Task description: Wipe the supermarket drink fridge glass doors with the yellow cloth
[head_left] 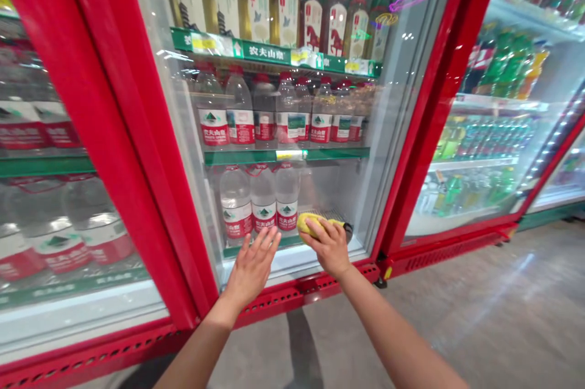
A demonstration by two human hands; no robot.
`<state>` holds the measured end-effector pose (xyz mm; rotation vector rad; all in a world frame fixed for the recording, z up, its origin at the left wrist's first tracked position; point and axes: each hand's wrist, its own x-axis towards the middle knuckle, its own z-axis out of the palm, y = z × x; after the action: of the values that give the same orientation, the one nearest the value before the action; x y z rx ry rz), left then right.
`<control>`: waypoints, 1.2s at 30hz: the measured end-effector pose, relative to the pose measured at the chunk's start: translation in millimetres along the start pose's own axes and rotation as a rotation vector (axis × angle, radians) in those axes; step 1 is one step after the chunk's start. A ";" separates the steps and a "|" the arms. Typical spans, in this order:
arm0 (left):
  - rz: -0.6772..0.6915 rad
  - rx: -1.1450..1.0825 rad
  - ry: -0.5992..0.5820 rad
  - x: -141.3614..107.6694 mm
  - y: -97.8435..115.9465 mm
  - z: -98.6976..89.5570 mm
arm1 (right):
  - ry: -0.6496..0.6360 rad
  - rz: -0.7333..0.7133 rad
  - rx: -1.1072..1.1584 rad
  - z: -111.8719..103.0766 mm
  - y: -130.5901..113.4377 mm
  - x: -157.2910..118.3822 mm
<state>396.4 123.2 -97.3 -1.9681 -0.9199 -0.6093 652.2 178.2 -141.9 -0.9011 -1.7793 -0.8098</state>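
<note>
Red-framed drinks coolers (150, 157) stand in a row on a grey floor (484, 316), their shelves lit from within. Reflections show on the glass door (338, 185) of the middle unit. Behind its lower left part stand three large bottles (264, 213) with red and white labels.

Right hand (326, 244): fingers bent over a yellow cloth (309, 225), possibly a sponge, which lies toward the door's lower right corner, a little above the bottom edge; a dark part shows at its right end. Left hand (252, 264): bare, fingers spread, toward the lower left corner; whether its fingertips meet the pane cannot be told. The two hands are apart.

Handling, as judged: the cloth should bear flat on the glass under even finger pressure, not on one edge alone. Short, overlapping strokes suit the corner, where the red frame (423, 114) narrows the space. A light palm on the pane would steady the body, though bare fingertips may leave prints.
</note>
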 end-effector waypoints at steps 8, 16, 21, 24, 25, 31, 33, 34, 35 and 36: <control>0.046 -0.083 -0.035 12.4 14.7 9.9 | 0.034 0.516 -0.049 6.8 14.2 -31.5; 0.189 -0.109 0.019 62.5 32.8 28.3 | 0.192 0.673 -0.029 5.4 51.0 -15.3; 0.217 -0.112 0.045 87.6 45.3 36.7 | 0.179 0.796 -0.057 14.5 39.2 -25.3; 0.266 -0.136 0.053 101.2 52.6 42.0 | 0.205 0.801 -0.031 15.3 53.3 -9.0; 0.279 -0.145 0.051 105.7 54.8 43.6 | 0.225 0.820 -0.021 14.3 60.7 -5.7; 0.290 -0.178 0.058 122.6 66.5 49.5 | 0.465 1.041 0.020 26.2 77.3 -25.3; 0.300 -0.183 0.055 125.6 70.0 50.9 | 0.567 1.065 0.043 36.2 80.3 -23.2; 0.311 -0.184 0.050 127.6 71.7 51.4 | 0.598 1.068 0.051 39.9 83.2 -18.9; 0.325 -0.184 0.043 130.1 73.3 51.6 | 0.616 1.071 0.053 42.0 86.8 -13.8; 0.337 -0.185 0.038 132.9 74.7 51.4 | 0.613 1.074 0.055 42.2 90.3 -8.8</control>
<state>539.9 189.6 -67.7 -2.2050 -0.5049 -0.5488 712.6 257.3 -152.2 -1.2115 -0.6051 -0.2561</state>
